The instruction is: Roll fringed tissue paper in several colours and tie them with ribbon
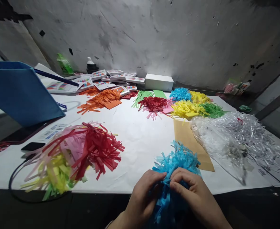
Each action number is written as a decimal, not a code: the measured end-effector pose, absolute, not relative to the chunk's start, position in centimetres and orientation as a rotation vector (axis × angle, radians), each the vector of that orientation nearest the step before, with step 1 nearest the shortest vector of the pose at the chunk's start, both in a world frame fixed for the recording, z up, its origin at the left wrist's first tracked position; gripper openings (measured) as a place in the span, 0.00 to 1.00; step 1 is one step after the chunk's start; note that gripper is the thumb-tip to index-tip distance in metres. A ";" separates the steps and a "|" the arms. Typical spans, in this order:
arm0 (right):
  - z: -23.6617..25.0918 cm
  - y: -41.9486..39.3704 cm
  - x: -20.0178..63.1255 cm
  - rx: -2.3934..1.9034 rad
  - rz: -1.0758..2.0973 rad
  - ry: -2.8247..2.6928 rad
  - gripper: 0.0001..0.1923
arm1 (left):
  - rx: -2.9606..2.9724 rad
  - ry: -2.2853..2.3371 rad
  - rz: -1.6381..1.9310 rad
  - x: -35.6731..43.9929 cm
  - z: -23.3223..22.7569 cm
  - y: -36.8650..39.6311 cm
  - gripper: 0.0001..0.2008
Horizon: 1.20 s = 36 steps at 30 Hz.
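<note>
Both of my hands grip a light blue fringed paper pom-pom [178, 160] at the table's near edge. My left hand [143, 197] pinches its lower left side, my right hand [194, 194] holds its right side, and the fingertips of both meet in the paper. The pom-pom's fringe fans up above my fingers, and part of it hangs down between my wrists. A tan sheet of paper [189, 140] lies just behind it.
A red, pink, yellow and green fringed heap [75, 156] lies at the left. Orange [99, 100], red [154, 105], yellow [186, 109], green and blue bundles sit farther back. A clear bag of silver strips [237, 140] lies right. A blue bag [18, 90], a phone and a cable are left.
</note>
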State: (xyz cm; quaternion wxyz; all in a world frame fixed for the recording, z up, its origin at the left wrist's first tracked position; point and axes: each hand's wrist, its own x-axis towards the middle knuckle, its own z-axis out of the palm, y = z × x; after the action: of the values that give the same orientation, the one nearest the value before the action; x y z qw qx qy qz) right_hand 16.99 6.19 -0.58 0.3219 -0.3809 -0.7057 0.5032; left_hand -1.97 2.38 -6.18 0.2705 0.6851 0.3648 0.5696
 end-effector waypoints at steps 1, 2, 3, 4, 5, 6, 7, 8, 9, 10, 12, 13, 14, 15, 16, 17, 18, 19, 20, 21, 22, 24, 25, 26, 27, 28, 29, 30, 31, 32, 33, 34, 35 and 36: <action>-0.6 6.1 16.9 -1.007 1.264 -1.881 0.12 | 1.875 0.976 1.531 -2.0 -6.3 2.5 0.22; -0.7 5.9 16.8 -1.008 1.174 -1.921 0.11 | 1.911 0.975 1.538 -2.0 -6.4 2.7 0.22; -0.8 5.7 16.6 -1.001 1.045 -1.967 0.10 | 1.955 0.986 1.553 -2.1 -6.5 2.8 0.24; -0.9 5.6 16.5 -0.983 0.877 -2.014 0.08 | 2.013 1.001 1.567 -2.1 -6.6 3.0 0.25; -1.1 5.4 16.4 -0.952 0.691 -2.057 0.07 | 2.083 1.018 1.584 -2.2 -6.8 3.1 0.27; -1.3 5.4 16.3 -0.913 0.507 -2.090 0.06 | 2.155 1.039 1.588 -2.3 -6.8 3.3 0.28; -1.5 5.3 16.2 -0.876 0.345 -2.113 0.06 | 2.216 1.065 1.581 -2.4 -6.9 3.4 0.27; -1.7 5.3 16.2 -0.844 0.219 -2.128 0.06 | 2.258 1.092 1.556 -2.6 -6.9 3.5 0.24; -1.8 5.2 16.2 -0.824 0.130 -2.137 0.07 | 2.278 1.109 1.527 -2.8 -6.9 3.5 0.21; -1.9 5.2 16.2 -0.812 0.063 -2.147 0.07 | 2.273 1.128 1.506 -3.0 -6.8 3.6 0.17; -2.0 5.2 16.2 -0.806 -0.050 -2.181 0.11 | 2.198 1.173 1.445 -3.3 -6.5 3.6 0.14; -2.0 5.2 16.2 -0.798 -0.100 -2.217 0.15 | 2.148 1.184 1.408 -3.4 -6.4 3.6 0.14; -1.9 5.2 16.1 -0.789 -0.148 -2.256 0.18 | 2.102 1.185 1.375 -3.4 -6.2 3.6 0.13; -1.8 5.2 16.0 -0.783 -0.192 -2.289 0.19 | 2.073 1.175 1.359 -3.4 -6.1 3.6 0.13; -1.7 5.2 15.9 -0.777 -0.222 -2.307 0.18 | 2.066 1.154 1.356 -3.4 -6.1 3.6 0.13; -1.5 5.3 15.8 -0.783 -0.222 -2.307 0.17 | 2.081 1.121 1.373 -3.4 -6.1 3.7 0.13; -1.3 5.4 15.7 -0.801 -0.181 -2.293 0.16 | 2.104 1.092 1.398 -3.4 -6.1 3.8 0.13; -1.1 5.5 15.7 -0.828 -0.087 -2.275 0.15 | 2.125 1.072 1.426 -3.4 -6.1 3.8 0.13; -1.0 5.6 15.7 -0.865 0.064 -2.258 0.15 | 2.130 1.071 1.444 -3.5 -6.1 3.9 0.13; -0.8 5.8 15.7 -0.913 0.262 -2.239 0.15 | 2.123 1.080 1.453 -3.5 -6.1 4.0 0.13; -0.7 5.9 15.8 -0.969 0.475 -2.207 0.14 | 2.104 1.092 1.462 -3.5 -6.0 4.0 0.12; -0.4 6.3 15.8 -1.069 0.817 -2.113 0.12 | 2.058 1.089 1.487 -3.5 -5.6 3.8 0.10; -0.4 6.5 15.8 -1.107 0.907 -2.068 0.11 | 2.036 1.074 1.501 -3.4 -5.3 3.7 0.09; -0.4 6.6 15.7 -1.135 0.938 -2.036 0.11 | 2.014 1.069 1.505 -3.2 -5.1 3.6 0.08; -0.4 6.7 15.5 -1.154 0.922 -2.017 0.11 | 1.995 1.069 1.507 -3.1 -4.8 3.5 0.08; -0.4 6.7 15.4 -1.166 0.876 -2.013 0.11 | 1.976 1.086 1.506 -2.8 -4.7 3.5 0.08; -0.5 6.7 15.2 -1.173 0.818 -2.017 0.12 | 1.961 1.115 1.507 -2.6 -4.5 3.5 0.08; -0.6 6.6 15.1 -1.170 0.757 -2.028 0.12 | 1.946 1.149 1.515 -2.4 -4.5 3.5 0.08; -0.7 6.5 15.0 -1.157 0.698 -2.042 0.12 | 1.934 1.173 1.527 -2.3 -4.4 3.6 0.07; -1.0 6.4 14.9 -1.131 0.652 -2.063 0.12 | 1.932 1.179 1.545 -2.2 -4.4 3.7 0.07; -1.4 6.3 14.9 -1.096 0.617 -2.085 0.12 | 1.935 1.176 1.561 -2.2 -4.5 3.8 0.06; -1.8 6.2 14.9 -1.058 0.589 -2.100 0.12 | 1.942 1.167 1.573 -2.2 -4.6 3.9 0.06; -2.4 6.2 14.9 -1.021 0.561 -2.100 0.11 | 1.951 1.149 1.579 -2.3 -4.7 4.1 0.06; -3.0 6.3 15.0 -0.985 0.522 -2.085 0.11 | 1.966 1.135 1.591 -2.4 -4.9 4.2 0.06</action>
State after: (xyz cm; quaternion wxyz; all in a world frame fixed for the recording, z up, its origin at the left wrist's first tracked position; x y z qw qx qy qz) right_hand 15.02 6.26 -3.02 0.3789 -0.3856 -0.8161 0.2044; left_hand -2.39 4.19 -4.94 0.1835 0.6971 0.4024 0.5643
